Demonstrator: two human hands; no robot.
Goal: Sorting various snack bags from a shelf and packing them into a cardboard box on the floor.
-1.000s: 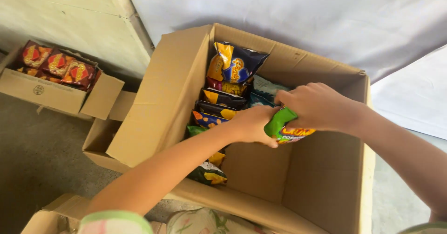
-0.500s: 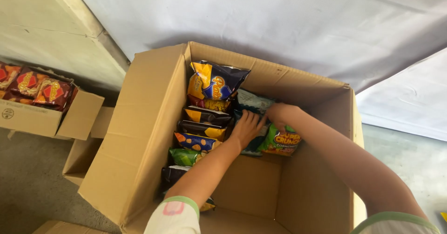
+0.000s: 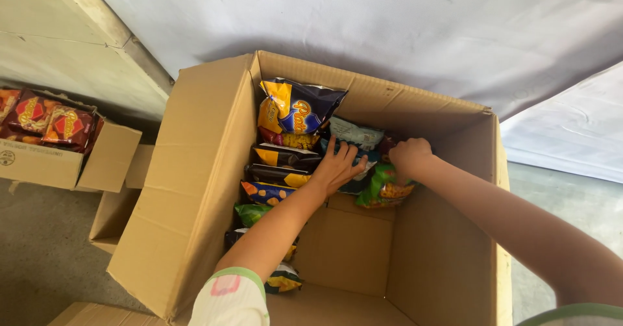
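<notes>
A large open cardboard box (image 3: 195, 189) holds a row of snack bags along its left wall, topped by a dark blue and yellow bag (image 3: 295, 108). My left hand (image 3: 337, 163) lies flat with fingers spread against the bags in the row and a pale teal bag (image 3: 355, 134). My right hand (image 3: 409, 157) is closed on the top of a green and orange snack bag (image 3: 383, 189), which stands against the far right of the row. Both arms reach down into the box.
A smaller open cardboard box (image 3: 45, 163) at the left holds red snack packs (image 3: 48, 121). Another box flap (image 3: 113, 212) lies between them. Grey concrete floor (image 3: 39, 254) is below, a white wall (image 3: 422, 34) behind.
Both hands have pushed deeper into the box. The green and orange bag went from held above the box to set down next to the row. My left hand now presses the bags.
</notes>
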